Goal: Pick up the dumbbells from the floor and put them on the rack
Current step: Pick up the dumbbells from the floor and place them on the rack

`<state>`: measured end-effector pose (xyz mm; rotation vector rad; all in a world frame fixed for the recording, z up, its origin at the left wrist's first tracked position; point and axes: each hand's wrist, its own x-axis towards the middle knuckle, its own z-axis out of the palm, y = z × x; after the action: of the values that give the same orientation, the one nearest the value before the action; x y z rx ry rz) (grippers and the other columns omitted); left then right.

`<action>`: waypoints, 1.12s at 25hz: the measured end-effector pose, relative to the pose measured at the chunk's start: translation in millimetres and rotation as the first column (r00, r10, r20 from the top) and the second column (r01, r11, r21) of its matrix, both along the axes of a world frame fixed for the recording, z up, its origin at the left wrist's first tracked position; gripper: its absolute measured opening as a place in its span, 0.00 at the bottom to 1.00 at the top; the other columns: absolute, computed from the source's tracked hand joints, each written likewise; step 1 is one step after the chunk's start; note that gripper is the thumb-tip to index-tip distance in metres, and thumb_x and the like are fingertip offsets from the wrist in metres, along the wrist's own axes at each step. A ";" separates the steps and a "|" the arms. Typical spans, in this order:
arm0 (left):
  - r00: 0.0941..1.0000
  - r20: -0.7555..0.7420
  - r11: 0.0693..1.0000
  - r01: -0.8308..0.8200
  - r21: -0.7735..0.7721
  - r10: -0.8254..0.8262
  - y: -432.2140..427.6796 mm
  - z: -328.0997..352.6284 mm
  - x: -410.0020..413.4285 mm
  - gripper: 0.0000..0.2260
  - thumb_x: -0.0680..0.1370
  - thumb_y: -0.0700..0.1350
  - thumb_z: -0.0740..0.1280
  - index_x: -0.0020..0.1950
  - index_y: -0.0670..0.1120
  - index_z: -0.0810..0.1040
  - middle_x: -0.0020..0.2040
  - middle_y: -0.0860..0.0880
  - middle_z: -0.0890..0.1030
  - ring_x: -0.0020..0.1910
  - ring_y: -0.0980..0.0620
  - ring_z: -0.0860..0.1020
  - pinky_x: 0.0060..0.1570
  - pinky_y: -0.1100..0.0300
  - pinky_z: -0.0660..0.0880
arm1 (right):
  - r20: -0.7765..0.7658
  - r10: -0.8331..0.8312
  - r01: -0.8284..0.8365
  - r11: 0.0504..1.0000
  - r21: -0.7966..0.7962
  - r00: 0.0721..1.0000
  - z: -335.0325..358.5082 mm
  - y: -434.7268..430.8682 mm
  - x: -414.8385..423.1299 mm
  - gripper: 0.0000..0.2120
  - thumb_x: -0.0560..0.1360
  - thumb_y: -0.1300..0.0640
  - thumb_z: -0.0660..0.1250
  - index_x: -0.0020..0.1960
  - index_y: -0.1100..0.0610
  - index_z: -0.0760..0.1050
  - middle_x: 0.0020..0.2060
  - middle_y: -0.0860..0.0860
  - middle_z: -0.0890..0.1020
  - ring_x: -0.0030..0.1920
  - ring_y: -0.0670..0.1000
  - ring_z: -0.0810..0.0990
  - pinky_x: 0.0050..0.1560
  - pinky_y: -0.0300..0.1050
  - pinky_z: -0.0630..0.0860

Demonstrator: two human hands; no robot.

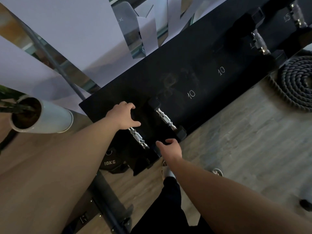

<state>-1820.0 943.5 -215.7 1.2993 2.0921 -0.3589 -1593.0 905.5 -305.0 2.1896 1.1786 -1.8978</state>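
Note:
A long black dumbbell rack [199, 65] runs diagonally across the view, with "10" marked twice on its shelf. Two black hex dumbbells with chrome handles lie at its left end. My left hand [123, 115] is wrapped around the far head of the left dumbbell [138, 137]. My right hand [170, 147] hovers by that dumbbell's near head, fingers apart; the dark head hides whether they touch. The second dumbbell [166, 119] lies just to the right, untouched. Two more dumbbells [260, 43] sit at the rack's far right end.
A white plant pot [49, 119] stands left of the rack. A 10KG plate [109, 163] lies under the rack's corner, and a dark bar [108, 200] crosses the wooden floor. A coiled rope [300, 85] lies at right. My leg and shoe [167, 173] are below.

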 end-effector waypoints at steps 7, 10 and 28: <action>1.000 -0.011 1.000 -0.002 -0.022 0.002 -21.5 -32.5 -15.1 0.46 0.69 0.51 0.82 0.81 0.53 0.61 0.80 0.46 0.62 0.74 0.40 0.69 0.68 0.43 0.75 | 0.091 -0.043 0.055 0.989 -0.136 0.995 -29.1 -31.4 -36.8 0.44 0.67 0.34 0.76 0.75 0.50 0.66 0.71 0.54 0.66 0.61 0.58 0.79 0.59 0.54 0.81; 1.000 -0.021 1.000 0.017 0.003 -0.017 -23.9 -42.5 -22.4 0.47 0.70 0.46 0.82 0.82 0.54 0.58 0.80 0.44 0.63 0.74 0.39 0.71 0.67 0.43 0.76 | 0.145 -0.056 0.077 0.987 -0.143 0.988 -36.9 -30.0 -43.4 0.41 0.68 0.39 0.78 0.74 0.50 0.66 0.71 0.55 0.65 0.59 0.59 0.80 0.52 0.50 0.81; 0.976 -0.131 0.976 0.187 0.111 -0.172 46.2 65.3 15.7 0.44 0.66 0.56 0.81 0.76 0.51 0.63 0.71 0.46 0.70 0.63 0.41 0.76 0.51 0.50 0.78 | 0.074 -0.149 0.149 0.989 0.017 0.986 51.4 43.7 5.5 0.37 0.67 0.44 0.79 0.72 0.52 0.70 0.68 0.55 0.68 0.54 0.54 0.77 0.51 0.48 0.79</action>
<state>-1804.3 989.6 -150.4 1.5814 2.1298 -0.4004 -1587.4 949.2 -253.5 2.3950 1.0440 -1.8452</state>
